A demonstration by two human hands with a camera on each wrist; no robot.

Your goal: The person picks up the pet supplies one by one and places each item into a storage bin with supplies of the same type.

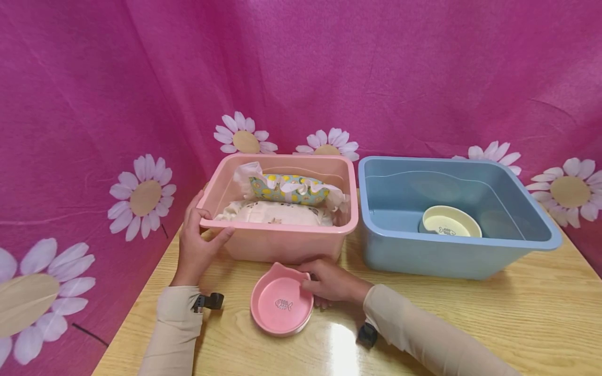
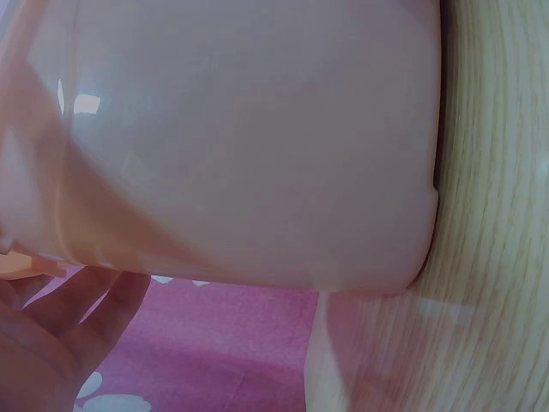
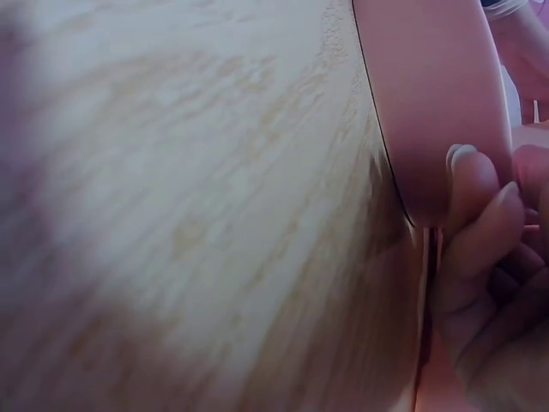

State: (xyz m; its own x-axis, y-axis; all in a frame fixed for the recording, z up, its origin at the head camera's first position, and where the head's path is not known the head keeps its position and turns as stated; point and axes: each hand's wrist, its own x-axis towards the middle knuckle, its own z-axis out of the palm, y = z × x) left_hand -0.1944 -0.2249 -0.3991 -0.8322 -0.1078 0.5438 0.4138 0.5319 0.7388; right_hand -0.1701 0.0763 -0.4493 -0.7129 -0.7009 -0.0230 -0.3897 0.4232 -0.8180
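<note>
At the front left corner of the pink bin [image 1: 282, 244], my left hand [image 1: 195, 250] grips the rim, thumb along the front. In the left wrist view its fingers [image 2: 107, 313] lie against the bin's side. A pink pet bowl [image 1: 275, 319] with cat ears and a fishbone print sits on the table just before that bin. My right hand [image 1: 336, 282] holds this bowl by its right edge, thumb over the rim and fingers [image 3: 480, 232] against the outer wall. Inside the pink bin are a blue-and-yellow patterned bundle [image 1: 289, 189] with white frills and a white printed one [image 1: 277, 213].
To the right of the pink bin stands a blue bin [image 1: 437, 258], close beside it. A cream pet bowl [image 1: 453, 219] with a fishbone print lies in it. Behind the wooden table [image 1: 423, 303] hangs a magenta cloth [image 1: 400, 78] with daisies.
</note>
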